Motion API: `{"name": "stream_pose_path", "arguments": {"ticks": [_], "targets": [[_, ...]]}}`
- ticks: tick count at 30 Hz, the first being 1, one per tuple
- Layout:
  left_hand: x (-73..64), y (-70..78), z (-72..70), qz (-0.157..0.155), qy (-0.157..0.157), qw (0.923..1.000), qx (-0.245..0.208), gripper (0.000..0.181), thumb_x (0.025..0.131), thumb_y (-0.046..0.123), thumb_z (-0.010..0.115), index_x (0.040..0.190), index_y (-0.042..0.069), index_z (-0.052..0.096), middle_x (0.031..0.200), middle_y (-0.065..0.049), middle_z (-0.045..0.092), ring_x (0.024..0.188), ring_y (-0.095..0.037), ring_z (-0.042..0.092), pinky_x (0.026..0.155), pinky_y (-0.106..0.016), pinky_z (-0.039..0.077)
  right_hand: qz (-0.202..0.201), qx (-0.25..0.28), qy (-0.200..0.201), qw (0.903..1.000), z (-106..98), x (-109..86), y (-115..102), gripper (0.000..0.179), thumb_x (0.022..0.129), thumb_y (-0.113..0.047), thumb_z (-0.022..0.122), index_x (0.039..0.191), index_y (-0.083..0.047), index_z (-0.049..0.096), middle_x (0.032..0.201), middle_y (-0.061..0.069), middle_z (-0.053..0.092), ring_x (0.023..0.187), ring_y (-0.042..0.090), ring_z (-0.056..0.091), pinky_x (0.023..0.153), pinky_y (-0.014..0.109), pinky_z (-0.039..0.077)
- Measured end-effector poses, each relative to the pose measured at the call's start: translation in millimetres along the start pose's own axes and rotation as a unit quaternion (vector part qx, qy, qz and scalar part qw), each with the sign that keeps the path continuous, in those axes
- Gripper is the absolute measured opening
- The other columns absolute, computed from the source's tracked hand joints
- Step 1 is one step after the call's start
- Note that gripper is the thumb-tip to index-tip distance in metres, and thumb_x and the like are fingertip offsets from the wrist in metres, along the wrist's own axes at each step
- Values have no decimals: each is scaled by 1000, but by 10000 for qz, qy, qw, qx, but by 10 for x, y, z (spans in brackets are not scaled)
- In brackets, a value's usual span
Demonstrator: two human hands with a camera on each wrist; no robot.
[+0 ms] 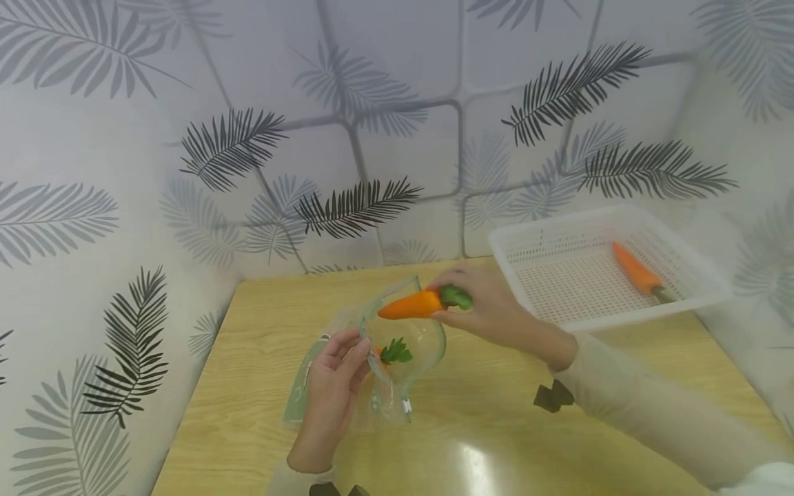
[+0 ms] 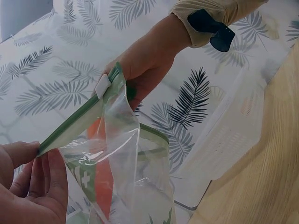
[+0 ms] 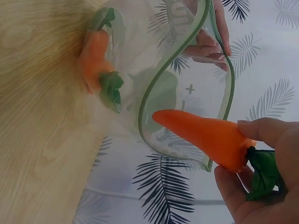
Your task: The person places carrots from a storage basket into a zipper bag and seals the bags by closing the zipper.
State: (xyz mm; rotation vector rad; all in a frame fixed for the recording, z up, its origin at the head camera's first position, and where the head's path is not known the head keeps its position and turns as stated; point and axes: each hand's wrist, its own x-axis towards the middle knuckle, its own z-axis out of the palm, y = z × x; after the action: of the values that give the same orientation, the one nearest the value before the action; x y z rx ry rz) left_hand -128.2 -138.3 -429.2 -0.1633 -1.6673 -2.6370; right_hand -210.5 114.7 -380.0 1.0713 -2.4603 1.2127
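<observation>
An orange, tapering carrot with a green leafy top (image 3: 201, 135) is held at the mouth of a clear plastic zip bag with green edging (image 3: 160, 93). In the head view its long axis lies nearly level, with the tip pointed to nine o'clock, dipped slightly towards eight, and the leafy end turned to three. In the right wrist view the tip is pointed to ten o'clock. How far the tip reaches past the rim cannot be told.

The carrot is clamped near its crown between the thumb and fingers of the right hand (image 1: 490, 306). The bag's rim is pinched by the thumb and fingers of the left hand (image 1: 335, 386), and the mouth is spread wide. A white plastic slider (image 1: 406, 406) is seen at the mouth's six o'clock. Inside the bag, orange carrot shapes with green leafy tops (image 3: 98, 44) are seen through the film.

On the bag's green printed panel (image 1: 300, 393), a pale plus sign can be read in the wrist views; the larger pale letters are cut off or blurred.

At the bag's two o'clock, a white perforated plastic basket (image 1: 558, 275) is placed on the light wood-grain table (image 1: 527, 413). In it another orange carrot (image 1: 635, 269) is laid slantwise, tip towards ten or eleven, green end towards four.
</observation>
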Motion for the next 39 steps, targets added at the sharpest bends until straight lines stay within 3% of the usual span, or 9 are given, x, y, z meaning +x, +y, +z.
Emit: {"name": "stream_pose_path", "arguments": {"ticks": [6,14,25,33,39], "targets": [[1,0,2,-6,34,10000,-25,20,92,4,57,111,4,54,100,-2,57,88,-12,59,85,-26,52,-61,-441,-90,9990,116,40,-22,38,79,-29,75,111,-14,63,110,0,58,94,14,52,81,32,47],[4,-2,8,-55,117,9999,-13,22,91,5,59,112,2,53,101,-3,57,89,-13,59,86,-28,52,-65,-215,-249,9994,255,81,-26,35,80,-25,74,111,-12,62,106,-1,58,87,9,53,74,24,50],[8,-4,14,15,-4,10000,66,29,92,5,57,117,-6,47,101,-4,56,89,-13,59,86,-29,52,-81,-381,-7,9992,331,98,-12,35,79,-18,75,110,-6,63,103,1,59,85,10,54,72,22,51],[11,5,41,-55,75,9999,102,43,91,9,60,121,-13,39,102,-3,57,91,-15,59,87,-31,51,-251,-426,-96,9987,411,121,0,34,78,-15,76,108,-5,63,101,3,58,87,11,54,75,21,51],[13,9,40,-30,11,9999,99,41,92,8,58,122,-13,39,104,-7,56,89,-14,60,87,-30,51,-60,-427,-405,9982,430,109,-4,38,78,-16,76,111,-5,61,107,3,58,93,13,56,80,22,51]]}}
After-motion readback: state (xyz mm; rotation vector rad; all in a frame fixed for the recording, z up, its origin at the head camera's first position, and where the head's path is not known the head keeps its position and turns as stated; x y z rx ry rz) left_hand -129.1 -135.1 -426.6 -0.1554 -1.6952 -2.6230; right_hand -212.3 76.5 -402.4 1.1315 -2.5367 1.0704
